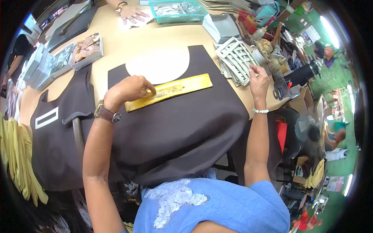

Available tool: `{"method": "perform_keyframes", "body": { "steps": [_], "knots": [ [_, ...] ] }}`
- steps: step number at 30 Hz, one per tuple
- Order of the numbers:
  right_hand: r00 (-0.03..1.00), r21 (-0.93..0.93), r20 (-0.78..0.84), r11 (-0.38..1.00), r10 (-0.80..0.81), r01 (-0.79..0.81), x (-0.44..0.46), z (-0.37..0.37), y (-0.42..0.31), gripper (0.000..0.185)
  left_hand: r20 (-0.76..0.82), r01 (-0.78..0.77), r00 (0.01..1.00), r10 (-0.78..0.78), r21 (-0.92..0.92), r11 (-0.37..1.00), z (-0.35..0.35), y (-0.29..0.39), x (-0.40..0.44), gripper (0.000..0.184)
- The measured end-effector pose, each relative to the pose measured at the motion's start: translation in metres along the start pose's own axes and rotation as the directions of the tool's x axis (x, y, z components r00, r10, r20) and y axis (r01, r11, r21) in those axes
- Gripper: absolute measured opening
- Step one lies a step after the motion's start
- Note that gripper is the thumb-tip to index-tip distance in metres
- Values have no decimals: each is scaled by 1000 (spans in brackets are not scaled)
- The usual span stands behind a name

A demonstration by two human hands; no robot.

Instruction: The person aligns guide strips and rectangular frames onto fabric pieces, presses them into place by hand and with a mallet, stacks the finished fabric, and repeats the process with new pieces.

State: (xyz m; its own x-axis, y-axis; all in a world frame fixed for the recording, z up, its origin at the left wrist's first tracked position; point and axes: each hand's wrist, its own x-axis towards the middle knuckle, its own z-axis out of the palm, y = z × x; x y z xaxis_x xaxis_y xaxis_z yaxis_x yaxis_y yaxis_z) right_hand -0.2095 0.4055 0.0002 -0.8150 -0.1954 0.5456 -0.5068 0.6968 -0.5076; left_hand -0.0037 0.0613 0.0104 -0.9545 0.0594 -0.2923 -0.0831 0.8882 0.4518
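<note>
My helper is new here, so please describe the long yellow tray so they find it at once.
On the tan table, find the large dark brown fabric with a rounded cutout. Below that cutout, at the left hand, lies a narrow yellow tray with small bits inside. Unlike the white cardboard boxes and turquoise plastic basket, it is yellow.

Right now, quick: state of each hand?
Left hand: fingers curled at the yellow tray; grip can't be told.
Right hand: fingers curled by the frames; grip can't be told.

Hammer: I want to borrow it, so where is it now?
In the head view, the hammer lies on dark fabric at left, between the white frame and the wristwatch.
</note>
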Motion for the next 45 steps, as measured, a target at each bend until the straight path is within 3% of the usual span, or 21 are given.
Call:
{"method": "perform_keyframes", "body": {
  "steps": [5, 9, 11, 12, 13, 14, 15, 16, 17, 18, 19, 20, 23, 30, 35, 38, 39, 41, 43, 45],
  "knots": [
    [1000, -47, 18, 999, -8, 8, 24, 13, -17, 16, -44, -112, 993, 107, -141, 984, 5, -21, 5, 32],
    [973, -103, 155, 976, -173, 190, 35, 51, -34, 15, -28, -58, 998, 59, 45, 997, 1, -8, 1, 30],
    [967, -264, 188, 940, -169, 216, 35, 66, -47, 18, -45, -53, 997, 62, 166, 985, 0, 5, -4, 28],
    [964, -339, 204, 912, -170, 232, 37, 72, -53, 20, -35, 34, 999, -27, 218, 975, 2, 17, -5, 23],
    [957, -397, 204, 876, -208, 275, 39, 77, -49, 23, -76, 28, 997, 1, 374, 927, 18, 20, -1, 19],
    [945, -444, 212, 837, -249, 320, 42, 85, -40, 27, -55, 98, 995, -83, 431, 897, 18, 44, -7, 16],
    [928, -478, 229, 796, -294, 370, 42, 94, -36, 30, -71, 65, 997, -35, 485, 872, 28, 57, -11, 15],
    [950, -554, 259, 779, -174, 293, 41, 97, -42, 43, -116, 96, 993, -34, 584, 806, 61, 57, 0, 13],
    [925, -561, 221, 736, -309, 380, 45, 109, -19, 49, -91, 191, 980, -175, 652, 734, 69, 70, 3, 11],
    [941, -614, 275, 718, -196, 328, 45, 107, -32, 54, -355, 390, 920, -167, 777, 494, 87, 77, 2, 16],
    [944, -644, 298, 700, -141, 308, 40, 101, -48, 53, -376, 434, 901, -216, 759, 485, 88, 84, 2, 29],
    [940, -642, 303, 695, -159, 324, 40, 103, -47, 50, -350, 387, 922, -167, 815, 431, 91, 82, 3, 36],
    [932, -613, 294, 707, -210, 352, 42, 104, -45, 42, -190, 246, 968, -164, 847, 471, 78, 83, -2, 40],
    [935, -527, 173, 773, -308, 352, 40, 106, -37, 30, -207, 261, 964, -166, 852, 454, 82, 82, -1, 43],
    [970, -508, 132, 826, -206, 245, 31, 93, -51, 36, -256, 320, 946, -201, 841, 436, 86, 83, 1, 41],
    [931, -354, 38, 866, -364, 353, 27, 99, -37, 44, -242, 348, 933, -266, 795, 497, 89, 80, 8, 39],
    [972, -384, 133, 894, -193, 230, 21, 90, -54, 50, -229, 346, 934, -274, 776, 527, 88, 80, 10, 38],
    [964, -423, 108, 866, -245, 267, 13, 87, -50, 60, -321, 362, 931, -171, 768, 528, 86, 80, 1, 36],
    [901, -416, -58, 831, -429, 369, 11, 84, -44, 60, -282, 317, 948, -149, 782, 536, 87, 76, 0, 35],
    [945, -455, -52, 850, -323, 265, 9, 75, -40, 55, -280, 295, 954, -107, 819, 492, 87, 74, -2, 35]
  ]
}}
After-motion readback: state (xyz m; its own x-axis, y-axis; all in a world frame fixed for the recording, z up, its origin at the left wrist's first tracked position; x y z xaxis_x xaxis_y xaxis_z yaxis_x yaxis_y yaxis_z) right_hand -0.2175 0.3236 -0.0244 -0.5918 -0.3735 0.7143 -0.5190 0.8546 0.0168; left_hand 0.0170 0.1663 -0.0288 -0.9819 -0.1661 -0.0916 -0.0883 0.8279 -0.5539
